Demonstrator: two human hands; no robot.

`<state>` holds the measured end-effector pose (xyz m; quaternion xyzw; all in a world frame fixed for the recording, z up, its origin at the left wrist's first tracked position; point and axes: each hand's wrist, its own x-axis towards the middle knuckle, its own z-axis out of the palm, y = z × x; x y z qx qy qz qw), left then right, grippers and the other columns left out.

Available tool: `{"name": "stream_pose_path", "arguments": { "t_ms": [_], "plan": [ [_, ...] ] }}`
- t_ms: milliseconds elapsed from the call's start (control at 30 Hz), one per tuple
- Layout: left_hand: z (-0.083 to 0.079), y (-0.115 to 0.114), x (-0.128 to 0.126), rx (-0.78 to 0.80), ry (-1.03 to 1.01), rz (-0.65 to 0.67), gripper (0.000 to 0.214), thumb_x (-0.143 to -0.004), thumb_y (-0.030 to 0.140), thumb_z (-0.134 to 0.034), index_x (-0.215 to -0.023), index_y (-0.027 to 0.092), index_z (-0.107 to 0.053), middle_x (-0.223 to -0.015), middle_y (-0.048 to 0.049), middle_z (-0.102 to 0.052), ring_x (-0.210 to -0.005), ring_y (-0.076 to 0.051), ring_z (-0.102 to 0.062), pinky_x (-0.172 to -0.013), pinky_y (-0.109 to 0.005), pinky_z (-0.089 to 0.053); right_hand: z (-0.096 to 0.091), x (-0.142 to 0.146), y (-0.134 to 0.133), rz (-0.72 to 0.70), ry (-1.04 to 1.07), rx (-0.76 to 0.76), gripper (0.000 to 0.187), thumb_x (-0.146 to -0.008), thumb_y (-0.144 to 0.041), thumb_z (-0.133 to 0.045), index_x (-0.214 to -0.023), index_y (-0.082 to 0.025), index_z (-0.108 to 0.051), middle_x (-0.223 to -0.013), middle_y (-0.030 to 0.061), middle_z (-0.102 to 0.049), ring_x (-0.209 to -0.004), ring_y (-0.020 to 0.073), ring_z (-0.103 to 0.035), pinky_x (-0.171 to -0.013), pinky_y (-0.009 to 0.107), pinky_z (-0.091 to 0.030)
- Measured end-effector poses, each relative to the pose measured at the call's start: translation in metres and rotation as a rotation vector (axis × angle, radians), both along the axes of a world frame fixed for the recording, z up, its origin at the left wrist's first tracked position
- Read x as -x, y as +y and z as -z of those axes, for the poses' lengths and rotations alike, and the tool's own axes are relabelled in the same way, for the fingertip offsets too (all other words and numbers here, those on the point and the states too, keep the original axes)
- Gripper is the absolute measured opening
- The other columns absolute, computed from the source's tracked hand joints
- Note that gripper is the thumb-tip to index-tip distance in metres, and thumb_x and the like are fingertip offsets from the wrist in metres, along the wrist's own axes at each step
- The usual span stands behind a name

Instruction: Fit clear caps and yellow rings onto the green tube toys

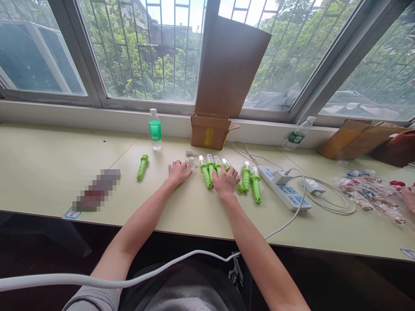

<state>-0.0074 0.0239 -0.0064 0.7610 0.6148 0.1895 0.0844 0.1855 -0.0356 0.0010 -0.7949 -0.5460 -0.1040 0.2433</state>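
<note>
My left hand (179,172) rests on the table, its thumb and index finger around a small clear plastic cap (190,163); its other fingers are spread. A small whitish piece (191,153) lies just behind the cap. My right hand (226,179) lies with fingers apart over a row of green torch-like sticks (205,173) with clear, silvery heads, hiding parts of some. To its right are two more such sticks, one (246,177) beside the other (256,185). Left of my left hand lies a green stick (142,167) without a silvery head.
A water bottle (155,130) and an open cardboard box (209,131) stand at the back. Right of the sticks are a power strip (287,190) and white cables. Farther right, another person's hand (409,198) is near bagged small items (369,190). A white cable crosses before me.
</note>
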Motion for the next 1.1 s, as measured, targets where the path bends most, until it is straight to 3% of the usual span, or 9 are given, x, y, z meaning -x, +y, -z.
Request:
{"name": "stream_pose_path", "arguments": {
  "t_ms": [133, 233, 467, 1100],
  "plan": [
    [-0.001, -0.0003, 0.0004, 0.013, 0.008, 0.001, 0.047, -0.085, 0.058, -0.045, -0.118, 0.027, -0.057, -0.122, -0.011, -0.052, -0.119, -0.03, -0.044, -0.1, -0.044, -0.032, 0.0012, -0.0032, 0.0018, 0.08, 0.017, 0.085, 0.055, -0.092, -0.049, -0.035, -0.131, -0.013, -0.05, -0.139, 0.0232, -0.036, -0.131, 0.0379, -0.026, -0.101, 0.06, -0.019],
    [-0.0011, -0.0002, 0.0005, 0.017, 0.009, -0.003, 0.047, -0.085, 0.058, -0.045, -0.118, 0.027, -0.057, -0.122, -0.0108, -0.052, -0.12, -0.03, -0.044, -0.1, -0.043, -0.032, 0.0011, -0.0042, 0.002, 0.075, 0.039, 0.137, 0.057, -0.093, -0.05, -0.032, -0.134, -0.012, -0.046, -0.139, 0.0249, -0.037, -0.13, 0.038, -0.029, -0.101, 0.061, -0.02],
    [0.0008, 0.001, 0.0006, 0.014, -0.004, 0.001, 0.047, -0.084, 0.058, -0.045, -0.118, 0.026, -0.057, -0.121, -0.0113, -0.052, -0.119, -0.03, -0.044, -0.1, -0.043, -0.032, -0.0061, -0.0001, -0.0019, 0.046, 0.055, 0.146, 0.05, -0.095, -0.047, -0.031, -0.126, -0.014, -0.052, -0.126, 0.0215, -0.047, -0.119, 0.0341, -0.04, -0.1, 0.058, -0.022],
    [0.0005, 0.0006, 0.0004, 0.008, -0.01, -0.001, 0.048, -0.085, 0.057, -0.045, -0.121, 0.026, -0.056, -0.121, -0.0117, -0.051, -0.119, -0.029, -0.043, -0.1, -0.042, -0.031, -0.0031, 0.0008, -0.0006, 0.038, 0.066, 0.123, 0.046, -0.094, -0.045, -0.036, -0.125, -0.016, -0.055, -0.126, 0.0183, -0.045, -0.117, 0.0328, -0.04, -0.099, 0.053, -0.024]
  ]
}}
